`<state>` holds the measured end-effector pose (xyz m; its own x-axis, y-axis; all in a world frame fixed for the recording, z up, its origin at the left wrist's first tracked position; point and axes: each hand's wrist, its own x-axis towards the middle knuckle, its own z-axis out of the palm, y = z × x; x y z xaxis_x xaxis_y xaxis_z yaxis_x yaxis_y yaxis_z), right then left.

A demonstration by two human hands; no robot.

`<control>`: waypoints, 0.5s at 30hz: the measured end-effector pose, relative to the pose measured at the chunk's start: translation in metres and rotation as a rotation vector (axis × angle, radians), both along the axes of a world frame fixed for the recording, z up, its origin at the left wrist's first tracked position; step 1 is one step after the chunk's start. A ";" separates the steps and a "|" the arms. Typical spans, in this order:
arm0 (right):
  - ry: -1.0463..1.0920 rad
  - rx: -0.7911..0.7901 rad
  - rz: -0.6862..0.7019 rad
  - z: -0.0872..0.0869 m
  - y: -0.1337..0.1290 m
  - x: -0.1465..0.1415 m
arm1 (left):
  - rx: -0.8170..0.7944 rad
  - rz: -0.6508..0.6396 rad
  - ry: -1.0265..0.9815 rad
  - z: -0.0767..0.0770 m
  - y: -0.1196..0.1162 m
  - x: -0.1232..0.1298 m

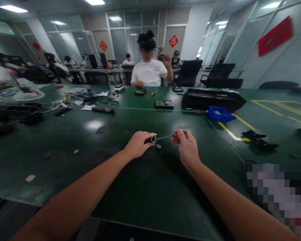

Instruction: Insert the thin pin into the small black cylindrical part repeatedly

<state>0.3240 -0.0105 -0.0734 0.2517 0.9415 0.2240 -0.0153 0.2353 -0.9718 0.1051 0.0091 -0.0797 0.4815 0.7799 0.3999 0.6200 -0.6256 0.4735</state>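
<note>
My left hand [137, 144] is closed around a black cylinder [150, 140], whose round end with a pale rim faces right. A thin, light-coloured rod [164, 137] spans from near that rim to my right hand [187, 144], where the fingers pinch its other end. Whether the rod's tip enters the cylinder is too small to tell. Just below the cylinder's end, a small round piece with a pale ring [158, 146] lies on the green table [130, 187].
Ahead lie a hard drive [164, 104], a black tray [212, 98] and a blue bin [219, 114]. Cables [110, 99] and tools [103, 109] are at the left. Black parts [261, 139] sit at the right. A person in white [149, 73] sits opposite.
</note>
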 end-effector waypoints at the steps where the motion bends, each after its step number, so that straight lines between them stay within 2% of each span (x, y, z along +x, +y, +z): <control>1: -0.049 0.013 -0.002 0.001 -0.001 0.000 | -0.012 0.001 -0.010 0.001 -0.001 0.000; 8: -0.192 0.093 -0.067 0.010 -0.007 0.002 | -0.097 0.051 -0.159 0.002 -0.004 0.003; 15: -0.222 0.109 -0.081 0.014 -0.009 0.002 | -0.212 0.084 -0.140 0.021 -0.008 0.009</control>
<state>0.3264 -0.0197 -0.0593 0.2588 0.8876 0.3809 0.2188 0.3303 -0.9182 0.1145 0.0009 -0.0591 0.3632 0.8881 0.2817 0.5847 -0.4527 0.6732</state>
